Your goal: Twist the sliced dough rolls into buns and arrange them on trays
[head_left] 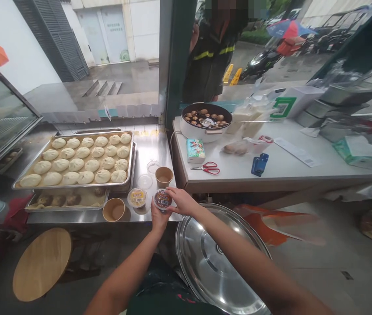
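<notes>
Fingers clamped on round lidded plastic cup | your left hand below, your right hand atop | second lidded cup beside, on steel counter

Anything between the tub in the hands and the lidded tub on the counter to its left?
Nothing visible. The small round tub sits in the left hand, with the right hand on its rim. Only a narrow gap separates it from the lidded tub on the steel counter.
</notes>
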`<control>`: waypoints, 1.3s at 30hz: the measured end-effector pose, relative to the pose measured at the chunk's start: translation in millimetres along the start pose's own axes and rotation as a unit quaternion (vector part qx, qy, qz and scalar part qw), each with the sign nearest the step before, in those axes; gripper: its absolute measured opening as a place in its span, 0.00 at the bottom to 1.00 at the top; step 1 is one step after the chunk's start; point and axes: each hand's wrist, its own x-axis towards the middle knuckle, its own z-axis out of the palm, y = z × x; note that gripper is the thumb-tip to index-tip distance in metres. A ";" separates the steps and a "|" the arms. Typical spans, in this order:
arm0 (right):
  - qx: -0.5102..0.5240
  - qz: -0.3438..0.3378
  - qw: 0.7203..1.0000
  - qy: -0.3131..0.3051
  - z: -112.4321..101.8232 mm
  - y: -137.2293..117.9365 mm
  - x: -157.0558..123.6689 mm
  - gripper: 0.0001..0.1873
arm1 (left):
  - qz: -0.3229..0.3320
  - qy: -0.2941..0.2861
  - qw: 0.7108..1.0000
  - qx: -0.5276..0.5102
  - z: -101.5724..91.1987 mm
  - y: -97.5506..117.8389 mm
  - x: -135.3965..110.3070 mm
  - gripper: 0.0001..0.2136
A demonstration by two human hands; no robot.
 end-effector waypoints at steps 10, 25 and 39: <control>-0.069 0.044 0.995 -0.056 1.3 7.9 26.6 0.26 | -0.025 -0.032 0.997 -0.061 3.0 -3.7 20.1 0.33; 0.095 0.119 0.988 0.021 7.2 26.4 22.4 0.05 | 0.010 -0.063 0.989 -0.135 6.3 -20.0 32.5 0.30; 0.291 0.181 0.938 0.056 -44.3 39.6 20.4 0.12 | -0.002 -0.121 0.959 -0.255 -11.7 43.1 37.5 0.31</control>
